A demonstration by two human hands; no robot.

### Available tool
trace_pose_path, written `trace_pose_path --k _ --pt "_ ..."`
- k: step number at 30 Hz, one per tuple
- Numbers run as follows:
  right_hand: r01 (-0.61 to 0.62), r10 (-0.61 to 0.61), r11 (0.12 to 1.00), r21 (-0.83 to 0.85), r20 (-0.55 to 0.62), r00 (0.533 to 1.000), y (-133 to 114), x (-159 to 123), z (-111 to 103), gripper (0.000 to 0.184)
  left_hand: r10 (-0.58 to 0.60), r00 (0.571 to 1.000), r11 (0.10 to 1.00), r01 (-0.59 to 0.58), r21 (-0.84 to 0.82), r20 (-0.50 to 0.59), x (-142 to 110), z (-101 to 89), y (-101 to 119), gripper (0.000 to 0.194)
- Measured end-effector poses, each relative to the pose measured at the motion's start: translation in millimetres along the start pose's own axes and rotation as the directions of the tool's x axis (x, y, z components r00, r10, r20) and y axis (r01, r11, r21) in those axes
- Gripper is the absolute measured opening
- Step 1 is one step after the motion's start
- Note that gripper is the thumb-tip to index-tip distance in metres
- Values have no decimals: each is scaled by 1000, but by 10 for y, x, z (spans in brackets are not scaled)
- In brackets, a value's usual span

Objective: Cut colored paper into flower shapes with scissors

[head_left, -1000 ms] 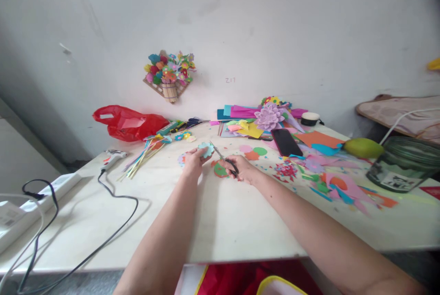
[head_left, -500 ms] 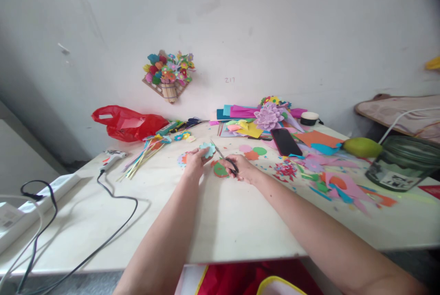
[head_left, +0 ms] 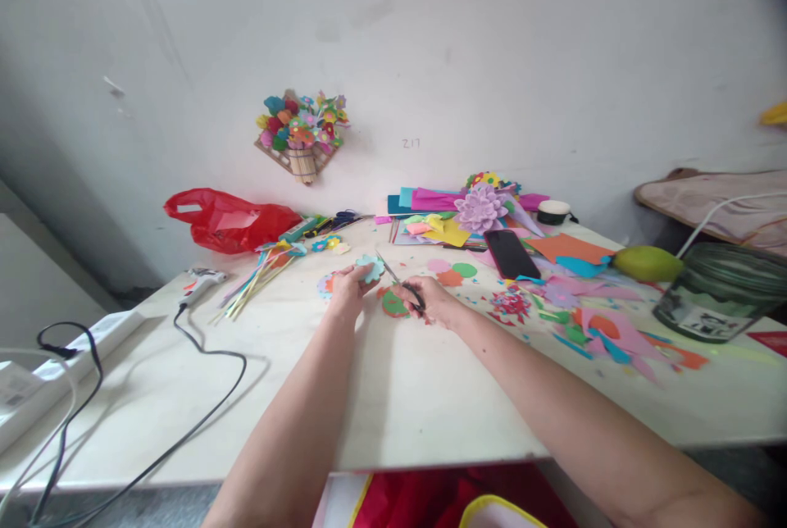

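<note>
My left hand [head_left: 348, 285] pinches a light blue flower-shaped cutout [head_left: 370, 267] with a scalloped edge. In my right hand [head_left: 430, 300] is a pair of scissors [head_left: 388, 270] with dark handles, its blades pointing up and left beside the cutout's right edge. Whether the blades touch the cutout is hard to make out. Below the scissors lies a green and orange round cutout [head_left: 393, 304], partly hidden by my right hand. Lilac and orange cutouts [head_left: 325, 287] lie left of my left hand.
A glue gun [head_left: 202, 286] with its black cord lies at left near a white power strip [head_left: 92, 339]. A red plastic bag [head_left: 230, 220] sits behind. Coloured scraps [head_left: 608, 339], a phone [head_left: 511, 254] and a glass jar [head_left: 719, 294] occupy the right side.
The light blue cutout has turned slightly in my left hand. The scissors and both hands have barely moved.
</note>
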State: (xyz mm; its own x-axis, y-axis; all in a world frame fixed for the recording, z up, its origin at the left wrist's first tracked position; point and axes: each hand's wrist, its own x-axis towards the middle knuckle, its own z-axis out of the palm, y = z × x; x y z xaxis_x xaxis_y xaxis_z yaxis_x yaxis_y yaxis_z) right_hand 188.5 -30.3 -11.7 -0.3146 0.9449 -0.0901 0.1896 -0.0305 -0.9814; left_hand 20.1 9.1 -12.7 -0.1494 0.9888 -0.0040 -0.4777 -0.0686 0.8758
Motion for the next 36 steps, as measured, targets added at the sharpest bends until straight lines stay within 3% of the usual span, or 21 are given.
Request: trace_pose_path --k 19,36 --pt "2 -1 1000 -2 20 1000 -27 -30 13 29 -31 998 1000 31 -3 -51 -23 4 40 13" --pt "60 -65 997 57 82 995 43 10 -23 32 -18 1000 999 18 -31 -3 -64 29 60 11"
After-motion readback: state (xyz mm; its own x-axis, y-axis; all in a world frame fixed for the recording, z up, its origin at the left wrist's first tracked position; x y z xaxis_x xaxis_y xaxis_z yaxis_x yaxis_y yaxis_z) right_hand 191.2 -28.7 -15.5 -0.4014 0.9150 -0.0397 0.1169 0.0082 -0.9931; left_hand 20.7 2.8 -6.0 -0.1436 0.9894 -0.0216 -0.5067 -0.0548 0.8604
